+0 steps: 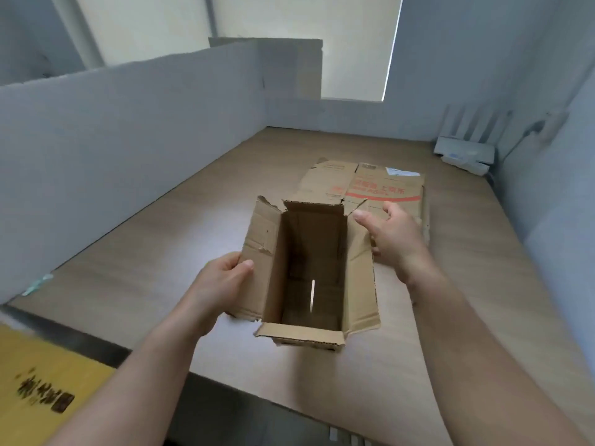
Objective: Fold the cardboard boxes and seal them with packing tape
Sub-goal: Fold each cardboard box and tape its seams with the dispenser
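Cardboard box [309,268]: upright at desk [161,252] ctr, top flaps splayed, interior visible w/ a lit slit in the base seam.

L hand [222,281]: grasps the 9 o'clock flap, thumb on top.

R hand [392,236]: at the 2 o'clock flap, thumb by its far corner, fingers loosely curled; grip cannot be confirmed.

Flat carton [380,185], red print: lies on the desk at 1 o'clock, just behind the box.

Router [463,152]: far corner, 2 o'clock.
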The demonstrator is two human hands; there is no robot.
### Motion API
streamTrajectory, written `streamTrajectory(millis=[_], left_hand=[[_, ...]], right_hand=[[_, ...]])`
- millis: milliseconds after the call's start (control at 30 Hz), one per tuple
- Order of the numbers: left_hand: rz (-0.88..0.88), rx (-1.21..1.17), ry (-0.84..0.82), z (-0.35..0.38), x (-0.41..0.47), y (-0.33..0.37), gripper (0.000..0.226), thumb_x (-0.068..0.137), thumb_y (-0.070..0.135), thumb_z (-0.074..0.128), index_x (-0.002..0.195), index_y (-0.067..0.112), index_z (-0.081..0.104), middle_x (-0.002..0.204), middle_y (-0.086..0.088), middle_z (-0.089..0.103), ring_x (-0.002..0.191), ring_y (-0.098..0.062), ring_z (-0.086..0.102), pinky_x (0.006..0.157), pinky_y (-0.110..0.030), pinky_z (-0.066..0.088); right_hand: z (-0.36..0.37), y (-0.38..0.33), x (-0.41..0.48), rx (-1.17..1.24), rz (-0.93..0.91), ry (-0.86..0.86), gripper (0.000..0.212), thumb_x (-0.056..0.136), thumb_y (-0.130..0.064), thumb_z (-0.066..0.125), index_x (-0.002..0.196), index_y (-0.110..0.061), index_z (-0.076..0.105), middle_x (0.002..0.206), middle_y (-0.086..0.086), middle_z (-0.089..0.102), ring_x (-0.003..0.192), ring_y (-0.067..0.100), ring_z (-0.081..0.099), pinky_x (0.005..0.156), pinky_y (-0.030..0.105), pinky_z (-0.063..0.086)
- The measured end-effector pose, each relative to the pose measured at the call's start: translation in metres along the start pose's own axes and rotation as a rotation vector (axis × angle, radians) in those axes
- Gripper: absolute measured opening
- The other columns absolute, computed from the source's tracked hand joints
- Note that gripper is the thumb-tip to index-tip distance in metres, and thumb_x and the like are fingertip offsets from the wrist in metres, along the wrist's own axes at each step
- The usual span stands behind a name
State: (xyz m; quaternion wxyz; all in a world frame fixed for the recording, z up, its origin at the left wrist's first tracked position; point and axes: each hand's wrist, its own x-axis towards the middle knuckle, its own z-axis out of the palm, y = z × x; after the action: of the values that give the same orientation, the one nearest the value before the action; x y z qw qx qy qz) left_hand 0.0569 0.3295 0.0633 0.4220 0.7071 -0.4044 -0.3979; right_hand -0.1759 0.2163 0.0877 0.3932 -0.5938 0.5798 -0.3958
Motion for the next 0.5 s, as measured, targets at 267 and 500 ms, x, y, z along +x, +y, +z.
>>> streamTrajectory(millis=[267,500], left_hand=[[0.041,-0.103,0.430,-0.061,-0.038,-0.014,0.017,0.099,0.029,0.048,0.090,0.028,0.062,0.090,0.000,0.067,0.086,-0.018,0.062,0.073,-0.038,0.052],[-0.059,-0.059,0.776,-0.110,-0.071,-0.048,0.021,0.100,0.030,0.045,0.090,0.018,0.061,0.089,-0.005,0.067,0.083,-0.023,0.061,0.073,-0.041,0.050]], right_hand=[[0.063,-0.029,-0.041,-0.053,-0.323,-0.340,0.018,0.084,-0.012,0.058,0.076,0.003,0.062,0.068,0.017,0.060,0.063,0.031,0.048,0.057,0.039,0.043],[0.156,-0.057,-0.061,-0.140,-0.446,-0.409,0.009,0.084,-0.015,0.056,0.075,-0.012,0.058,0.067,-0.001,0.057,0.066,0.015,0.051,0.056,0.027,0.040]])
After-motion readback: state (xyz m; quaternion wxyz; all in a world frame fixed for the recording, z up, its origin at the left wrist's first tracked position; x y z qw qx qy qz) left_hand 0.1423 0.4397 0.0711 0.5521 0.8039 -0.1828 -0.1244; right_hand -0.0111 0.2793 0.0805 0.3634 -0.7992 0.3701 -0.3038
